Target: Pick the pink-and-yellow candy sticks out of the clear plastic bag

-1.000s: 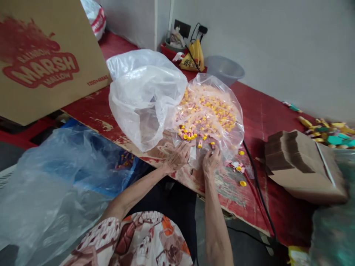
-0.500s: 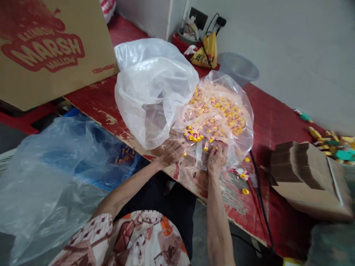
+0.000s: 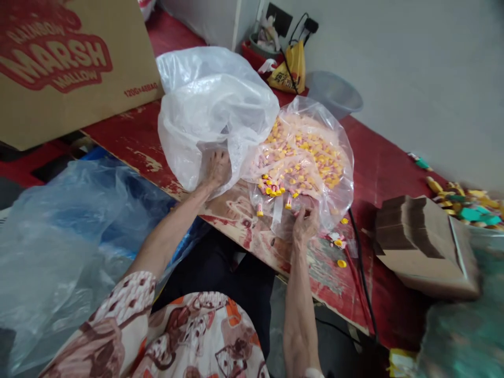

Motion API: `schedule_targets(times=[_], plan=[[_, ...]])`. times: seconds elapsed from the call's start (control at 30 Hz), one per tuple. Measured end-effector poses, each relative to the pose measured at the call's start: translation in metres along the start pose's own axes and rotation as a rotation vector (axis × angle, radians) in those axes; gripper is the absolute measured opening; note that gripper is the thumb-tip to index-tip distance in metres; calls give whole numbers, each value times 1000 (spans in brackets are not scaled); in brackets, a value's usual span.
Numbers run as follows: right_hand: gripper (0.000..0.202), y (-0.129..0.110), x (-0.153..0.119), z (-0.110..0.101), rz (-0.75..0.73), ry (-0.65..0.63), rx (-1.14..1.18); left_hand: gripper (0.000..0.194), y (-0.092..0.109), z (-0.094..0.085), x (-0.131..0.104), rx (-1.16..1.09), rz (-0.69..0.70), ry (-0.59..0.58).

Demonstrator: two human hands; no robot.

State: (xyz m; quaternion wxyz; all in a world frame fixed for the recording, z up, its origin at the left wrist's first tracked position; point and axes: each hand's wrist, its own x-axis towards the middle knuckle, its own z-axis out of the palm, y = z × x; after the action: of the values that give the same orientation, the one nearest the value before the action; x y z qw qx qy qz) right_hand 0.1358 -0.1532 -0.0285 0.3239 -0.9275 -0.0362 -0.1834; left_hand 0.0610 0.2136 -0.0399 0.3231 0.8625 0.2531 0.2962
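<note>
My left hand (image 3: 217,168) is inside the mouth of a large whitish plastic bag (image 3: 208,113). Its fingers point away from me, slightly apart, and no item shows in them. My right hand (image 3: 306,223) rests at the near edge of a clear plastic bag (image 3: 344,152) full of small pink pieces with yellow caps (image 3: 326,163). The fingers of that hand are curled together, and what they hold is too small to make out. Several capped pieces (image 3: 271,188) lie at the bag's opening. One capped piece (image 3: 260,210) stands apart between my hands.
A marshmallow carton (image 3: 79,105) stands left on the worn red table (image 3: 378,157). Below it is a blue crate lined with clear plastic (image 3: 98,205). On the right are stacked brown cardboard (image 3: 417,236), a black cable (image 3: 360,252) and loose yellow caps (image 3: 342,263). A translucent basin (image 3: 334,94) sits behind.
My left hand has moved left and away from me, from beside the loose pieces into the whitish bag. My right hand has stayed by the clear bag. The view has shifted slightly.
</note>
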Motion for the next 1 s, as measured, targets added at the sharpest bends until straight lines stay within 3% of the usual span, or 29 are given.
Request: schedule_targets(times=[0.17,0.27,0.37,0.47,0.57,0.67,0.73,0.87,1.0], plan=[[62,-4,-28,-11,-30,75,117,17,2,-9,-1,8,-30,-43],[66,-3,-38,-14,17,31,126,13,14,-20,-19,-98,-67,164],[68,-6,-42,-18,52,56,174,26,36,-35,-57,-197,-43,326],[66,-15,-50,-21,59,112,242,34,68,-41,-98,-283,54,169],[62,-25,-60,-23,66,29,271,34,97,-32,-122,-414,106,-75],[61,-29,-64,-26,97,-79,286,31,114,-15,-129,-472,119,-226],[61,-30,-63,-30,139,-74,349,28,120,-6,-129,-458,142,-283],[61,-35,-66,-40,232,-107,661,27,128,7,-132,-489,161,-412],[59,-44,-79,-41,298,-257,843,26,138,16,-136,-519,165,-548]])
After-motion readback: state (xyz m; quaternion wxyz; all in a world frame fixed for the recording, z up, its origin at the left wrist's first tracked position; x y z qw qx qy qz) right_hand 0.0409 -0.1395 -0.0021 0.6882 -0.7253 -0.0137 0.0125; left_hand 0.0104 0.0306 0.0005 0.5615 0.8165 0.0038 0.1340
